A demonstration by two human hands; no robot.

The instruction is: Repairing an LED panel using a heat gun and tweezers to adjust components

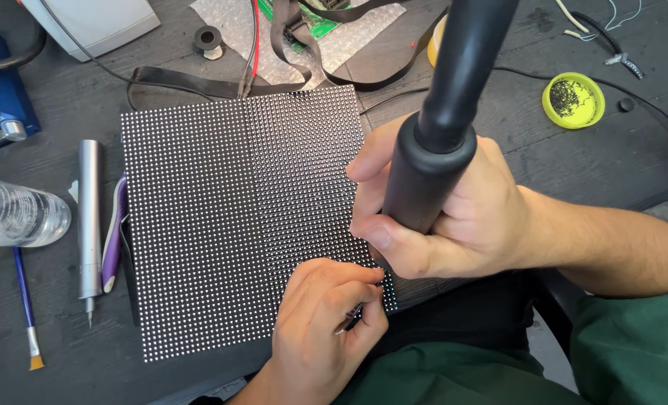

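The big black panel covered in rows of tiny dots lies flat in the middle of the tabletop, right in front of you. Your right hand is wrapped tight around the thick black tool, and its tip points down at the panel's near right corner. Your left hand pinches thin tweezers and rests on the panel just below that same spot. It looks like you are fixing one tiny dot near the edge, with the heat on it and the tweezers ready. The next move calls for very steady hands, because the dots sit so close together that a slip could hurt a neighbour. To the left of the panel lie a silver pen-shaped tool, a purple tool, a small brush and a clear plastic bottle. Far off to the right sits a little yellow dish. Black flat cables lie behind the panel.
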